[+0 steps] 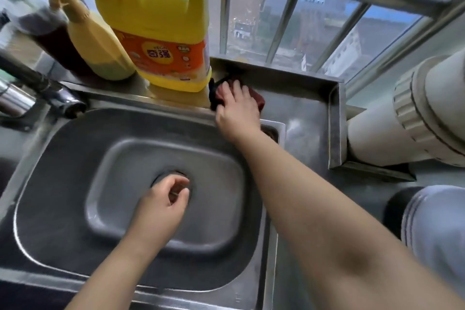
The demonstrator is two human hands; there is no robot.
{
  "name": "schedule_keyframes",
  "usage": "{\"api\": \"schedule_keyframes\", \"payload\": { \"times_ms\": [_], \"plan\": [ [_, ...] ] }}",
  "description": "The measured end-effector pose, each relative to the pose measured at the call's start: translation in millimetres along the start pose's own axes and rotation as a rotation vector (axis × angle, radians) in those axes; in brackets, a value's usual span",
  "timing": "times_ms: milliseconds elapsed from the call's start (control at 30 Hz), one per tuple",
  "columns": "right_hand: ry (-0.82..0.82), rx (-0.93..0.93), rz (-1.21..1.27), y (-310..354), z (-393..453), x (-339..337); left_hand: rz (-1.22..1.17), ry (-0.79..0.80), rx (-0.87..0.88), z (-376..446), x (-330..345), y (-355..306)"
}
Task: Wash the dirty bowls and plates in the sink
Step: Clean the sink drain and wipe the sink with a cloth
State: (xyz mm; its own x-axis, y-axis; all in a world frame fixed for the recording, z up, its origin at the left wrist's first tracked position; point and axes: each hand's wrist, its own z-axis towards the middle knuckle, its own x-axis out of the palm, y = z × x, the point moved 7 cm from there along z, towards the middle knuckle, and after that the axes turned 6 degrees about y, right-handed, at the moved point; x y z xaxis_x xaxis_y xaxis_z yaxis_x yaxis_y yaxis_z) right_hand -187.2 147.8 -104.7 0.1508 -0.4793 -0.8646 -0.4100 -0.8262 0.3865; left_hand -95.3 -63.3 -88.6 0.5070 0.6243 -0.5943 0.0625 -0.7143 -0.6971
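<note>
The steel sink (63, 158) holds no dishes that I can see. My left hand (163, 204) hovers over the drain (173, 176) in the middle of the basin, fingers loosely curled, holding nothing. My right hand (235, 106) reaches to the back ledge and rests on a dark red cloth (259, 99) beside the yellow detergent jug (161, 33), fingertips lying on top of the cloth. At the right edge stands a white vessel with thin stripes (435, 224), perhaps a bowl, partly cut off by the frame.
A tap (42, 88) juts out at the back left. Other bottles (95, 40) stand left of the jug. A steel counter (302, 118) with a raised rim runs right of the sink, with a wide white pipe (402, 121) beyond and a barred window behind.
</note>
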Motion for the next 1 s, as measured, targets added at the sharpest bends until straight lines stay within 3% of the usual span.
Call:
{"api": "schedule_keyframes", "payload": {
  "times_ms": [100, 167, 267, 333, 400, 533, 700, 833, 1000],
  "plan": [
    [0.066, -0.182, -0.042, -2.0, -2.6, -1.5, 0.036, -0.014, -0.021, 6.5, -3.4, -0.9],
    [-0.016, -0.169, -0.018, -32.8, -15.2, -14.2, 0.056, -0.018, -0.023, 7.8, -8.3, -3.6],
    [-0.207, 0.112, 0.087, -106.4, -55.4, -31.5, 0.071, -0.024, -0.012, 5.9, -12.8, -9.2],
    [-0.213, 0.32, 0.12, -131.9, -78.3, -23.1, 0.055, -0.023, -0.019, 3.7, -11.2, -8.7],
    [-0.194, 0.396, 0.12, -132.3, -81.7, -14.9, 0.039, -0.003, -0.021, 0.7, -3.5, -8.1],
    [-0.142, 0.205, 0.084, -126.2, -86.9, -15.3, 0.025, 0.028, 0.0, -1.5, 13.5, -9.0],
    [-0.076, -0.013, 0.087, -129.6, -199.2, 21.8, -0.037, 0.122, -0.011, -9.2, 38.1, -22.5],
    [-0.04, -0.039, 0.023, -138.3, -215.1, 32.1, 0.011, 0.166, 0.067, -12.3, 54.8, -43.3],
    [-0.094, 0.133, 0.098, -146.3, -176.5, 14.5, 0.082, 0.225, 0.128, -24.7, 81.4, -59.2]
  ]
}}
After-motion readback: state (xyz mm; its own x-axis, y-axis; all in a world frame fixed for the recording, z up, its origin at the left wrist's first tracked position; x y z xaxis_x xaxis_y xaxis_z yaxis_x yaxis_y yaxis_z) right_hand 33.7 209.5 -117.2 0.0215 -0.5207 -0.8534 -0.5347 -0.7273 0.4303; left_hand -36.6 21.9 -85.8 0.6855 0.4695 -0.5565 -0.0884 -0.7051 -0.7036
